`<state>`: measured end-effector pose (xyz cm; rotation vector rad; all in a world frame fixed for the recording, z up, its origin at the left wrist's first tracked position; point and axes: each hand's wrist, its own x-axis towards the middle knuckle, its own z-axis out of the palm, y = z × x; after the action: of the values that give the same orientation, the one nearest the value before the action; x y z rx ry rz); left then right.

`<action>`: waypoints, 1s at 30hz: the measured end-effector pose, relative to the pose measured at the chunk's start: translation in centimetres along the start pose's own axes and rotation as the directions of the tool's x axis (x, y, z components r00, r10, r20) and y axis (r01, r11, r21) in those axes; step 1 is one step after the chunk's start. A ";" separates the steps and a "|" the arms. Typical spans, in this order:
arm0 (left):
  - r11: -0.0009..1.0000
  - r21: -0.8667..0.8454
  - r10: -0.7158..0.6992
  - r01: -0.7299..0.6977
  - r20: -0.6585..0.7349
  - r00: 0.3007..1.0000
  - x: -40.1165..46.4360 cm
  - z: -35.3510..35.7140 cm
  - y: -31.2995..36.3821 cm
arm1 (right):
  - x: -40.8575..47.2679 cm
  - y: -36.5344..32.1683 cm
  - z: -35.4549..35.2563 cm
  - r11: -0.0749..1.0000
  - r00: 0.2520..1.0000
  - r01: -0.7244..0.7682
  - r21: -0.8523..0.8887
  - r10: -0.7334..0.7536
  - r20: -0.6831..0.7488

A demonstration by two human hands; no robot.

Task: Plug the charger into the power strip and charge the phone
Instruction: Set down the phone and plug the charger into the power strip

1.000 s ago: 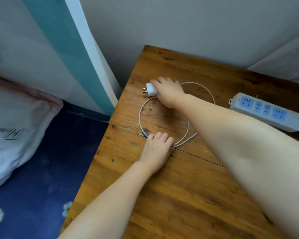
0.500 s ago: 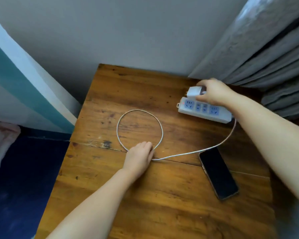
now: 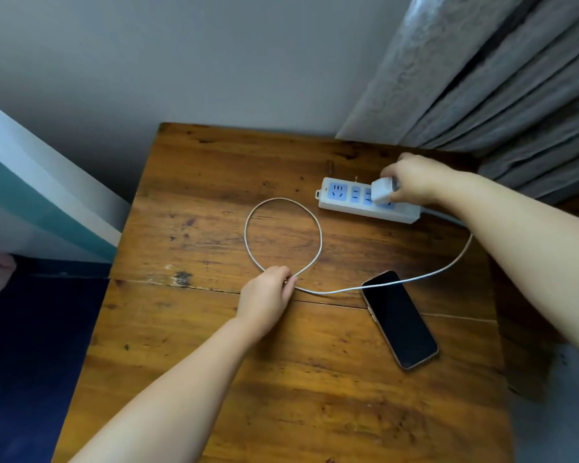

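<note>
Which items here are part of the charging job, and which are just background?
In the job:
- charger, held by the right hand
- power strip
- cable, pinched by the left hand
- phone, screen dark

Background:
- wooden table
- grey curtain
- wall

Count from my remote station, head view.

Hands: I count 2, a left hand (image 3: 267, 297) and a right hand (image 3: 415, 180).
Chargers: 1, a white charger (image 3: 382, 191).
Cables: 1 white cable (image 3: 318, 242), lying in 1 closed loop plus 1 long open curve.
Power strips: 1 white power strip (image 3: 340, 203).
Blue socket groups on it that I can see: 4, the fourth mostly hidden behind the charger; any more beyond it I cannot tell.
Phones: 1 phone (image 3: 400, 317), with a dark screen.
Tables: 1 wooden table (image 3: 214, 362).
Curtains: 1 grey curtain (image 3: 482, 78), several folds.
</note>
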<state>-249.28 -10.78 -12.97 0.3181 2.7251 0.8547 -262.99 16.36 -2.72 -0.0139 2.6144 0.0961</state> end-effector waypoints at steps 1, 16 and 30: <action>1.000 -0.004 0.012 -0.012 0.001 1.000 -0.1 0.1 0.2 | 0.1 -0.3 -0.1 1.000 1.000 -0.004 -0.023 0.004 0.005; 0.989 -0.123 0.077 -0.085 -0.064 0.995 -0.4 -0.6 1.2 | 0.9 -6.4 -0.9 0.911 0.989 0.039 -0.409 0.025 0.149; 0.942 -0.325 0.103 -0.082 0.050 0.993 0.7 -2.8 6.5 | -8.9 -8.2 2.5 0.784 0.890 0.448 0.429 -0.438 -0.130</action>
<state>-249.99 -6.85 -7.07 0.3988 2.4704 1.2703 -253.85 8.29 -0.96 -0.4696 2.5164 -0.6818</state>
